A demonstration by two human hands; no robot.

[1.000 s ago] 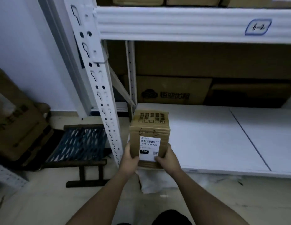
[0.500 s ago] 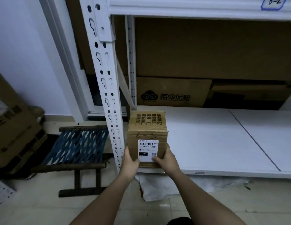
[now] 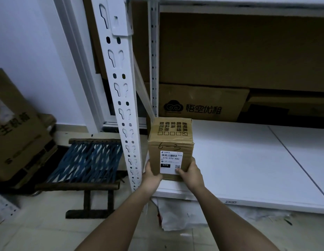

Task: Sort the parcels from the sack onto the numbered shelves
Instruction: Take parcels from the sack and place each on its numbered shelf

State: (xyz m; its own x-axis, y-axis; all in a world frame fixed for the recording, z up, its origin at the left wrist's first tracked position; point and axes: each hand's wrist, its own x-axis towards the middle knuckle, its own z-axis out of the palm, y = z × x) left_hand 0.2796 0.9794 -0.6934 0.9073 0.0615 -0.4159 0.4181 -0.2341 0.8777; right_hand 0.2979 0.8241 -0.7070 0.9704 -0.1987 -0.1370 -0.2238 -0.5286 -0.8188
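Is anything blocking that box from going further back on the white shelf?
Nothing visible does. Both hands, left and right, hold the box at the shelf's front left corner, beside the post. Bare board lies behind it up to the cartons at the back.

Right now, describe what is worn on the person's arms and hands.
Nothing is worn that the view shows. Both forearms are bare from the bottom edge of the picture to the wrists: no sleeves, gloves, watch, rings or bands on the left hand or the right hand.
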